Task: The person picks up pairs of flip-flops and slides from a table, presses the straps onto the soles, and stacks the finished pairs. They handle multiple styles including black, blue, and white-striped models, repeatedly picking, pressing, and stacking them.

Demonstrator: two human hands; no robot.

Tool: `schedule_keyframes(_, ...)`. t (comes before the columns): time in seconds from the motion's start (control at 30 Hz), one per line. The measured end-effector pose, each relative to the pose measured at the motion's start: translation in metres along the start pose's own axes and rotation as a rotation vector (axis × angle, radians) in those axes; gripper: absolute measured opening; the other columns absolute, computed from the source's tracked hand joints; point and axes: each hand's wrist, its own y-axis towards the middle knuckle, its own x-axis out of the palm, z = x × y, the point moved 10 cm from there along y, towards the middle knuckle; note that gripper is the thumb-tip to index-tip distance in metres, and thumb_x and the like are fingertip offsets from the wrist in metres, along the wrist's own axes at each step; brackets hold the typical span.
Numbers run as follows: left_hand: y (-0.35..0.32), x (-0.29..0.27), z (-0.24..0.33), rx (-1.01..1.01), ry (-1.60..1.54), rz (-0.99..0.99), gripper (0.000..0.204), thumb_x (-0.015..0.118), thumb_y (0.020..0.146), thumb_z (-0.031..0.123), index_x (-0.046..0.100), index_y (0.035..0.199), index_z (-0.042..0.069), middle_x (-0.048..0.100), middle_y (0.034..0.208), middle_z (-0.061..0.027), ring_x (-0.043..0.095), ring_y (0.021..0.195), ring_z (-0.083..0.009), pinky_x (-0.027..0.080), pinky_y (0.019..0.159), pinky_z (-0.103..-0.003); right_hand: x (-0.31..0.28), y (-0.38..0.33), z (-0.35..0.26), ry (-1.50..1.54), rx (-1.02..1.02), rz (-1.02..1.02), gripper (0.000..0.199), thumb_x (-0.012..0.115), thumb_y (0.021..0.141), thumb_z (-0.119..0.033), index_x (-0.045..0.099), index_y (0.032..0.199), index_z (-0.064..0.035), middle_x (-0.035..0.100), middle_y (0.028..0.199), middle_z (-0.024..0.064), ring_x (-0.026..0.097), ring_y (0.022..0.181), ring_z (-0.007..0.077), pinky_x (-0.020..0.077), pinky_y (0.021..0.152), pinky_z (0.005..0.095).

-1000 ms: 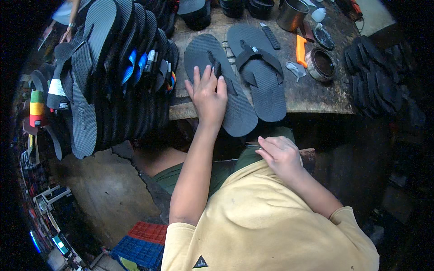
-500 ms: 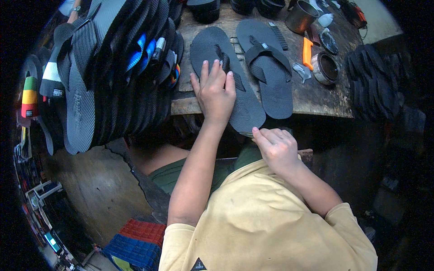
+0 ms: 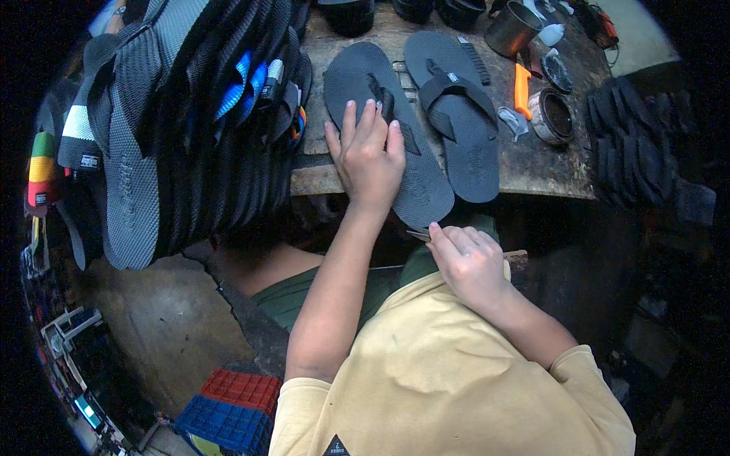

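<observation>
My left hand (image 3: 371, 156) lies on a dark grey flip-flop (image 3: 427, 186), fingers spread over its sole and strap, pressing it on the bench. The heel of that flip-flop juts out past the bench's front edge. Just below the heel, my right hand (image 3: 470, 262) is closed round a knife (image 3: 418, 235). Only a short metal stretch of its blade shows; the handle is hidden in my fist. The blade tip is close under the heel rim, and I cannot tell whether it touches. Beside it lies a second grey flip-flop (image 3: 475, 163) with a black strap, sole down.
A tall stack of flip-flops (image 3: 133, 175) stands at the left, some with coloured straps. On the worn wooden bench (image 3: 319, 180) are a metal can (image 3: 513, 30), an orange-handled tool (image 3: 522, 90), a round tin (image 3: 551, 118) and a brush (image 3: 479, 64). More dark soles (image 3: 627, 144) pile up at the right.
My right hand has dropped slightly away from the heel, and more of the knife blade shows. My left hand stays on the flip-flop. The whole view has shifted a little.
</observation>
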Motion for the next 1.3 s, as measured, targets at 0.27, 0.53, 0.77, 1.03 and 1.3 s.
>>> schedule_keyframes(0.27,0.0,-0.001,-0.001,0.001,0.015,-0.001,0.022,0.073,0.089,0.021,0.077,0.105,0.007,0.07,0.129,-0.0097,0.057,0.133,-0.0318,0.032,0.116,-0.061,-0.009,0.003,-0.005,-0.009,-0.026,0.026,0.024,0.067,0.082,-0.009,0.071,0.104,0.0003,0.061,0.074,0.0057,0.063,0.065,0.021,0.0493,0.054,0.0348)
schedule_keyframes(0.53,0.001,-0.003,0.001,0.003,0.002,0.0,0.024,0.073,0.089,0.02,0.077,0.108,0.006,0.07,0.129,-0.011,0.057,0.132,-0.033,0.032,0.116,-0.061,0.005,0.003,-0.005,-0.064,0.06,-0.083,0.02,0.071,0.08,-0.008,0.072,0.099,-0.0005,0.062,0.074,0.0061,0.065,0.064,0.0205,0.0529,0.056,0.0329)
schedule_keyframes(0.77,0.0,-0.004,0.001,0.014,-0.009,0.012,0.024,0.073,0.089,0.02,0.076,0.108,0.006,0.07,0.13,-0.0117,0.057,0.132,-0.0337,0.032,0.116,-0.062,0.012,0.005,-0.012,-0.092,0.051,-0.113,0.021,0.076,0.081,-0.008,0.072,0.099,0.0011,0.062,0.073,0.0072,0.065,0.06,0.0206,0.0525,0.053,0.0322)
schedule_keyframes(1.03,0.0,-0.003,0.0,0.019,-0.028,0.015,0.021,0.073,0.089,0.021,0.076,0.103,0.005,0.07,0.13,-0.0125,0.057,0.132,-0.0355,0.032,0.115,-0.062,0.009,0.009,-0.016,-0.089,0.068,-0.093,0.02,0.074,0.082,-0.009,0.071,0.098,0.0024,0.062,0.074,0.0085,0.066,0.061,0.0221,0.0536,0.054,0.0335)
schedule_keyframes(1.3,0.0,-0.001,0.0,0.019,-0.03,-0.016,0.027,0.07,0.09,0.02,0.076,0.108,0.0,0.069,0.129,-0.014,0.055,0.133,-0.0345,0.03,0.117,-0.061,0.017,0.014,-0.021,-0.127,0.097,-0.127,0.006,0.066,0.083,-0.006,0.067,0.088,-0.0021,0.064,0.078,0.0082,0.068,0.064,0.0197,0.0554,0.055,0.0319)
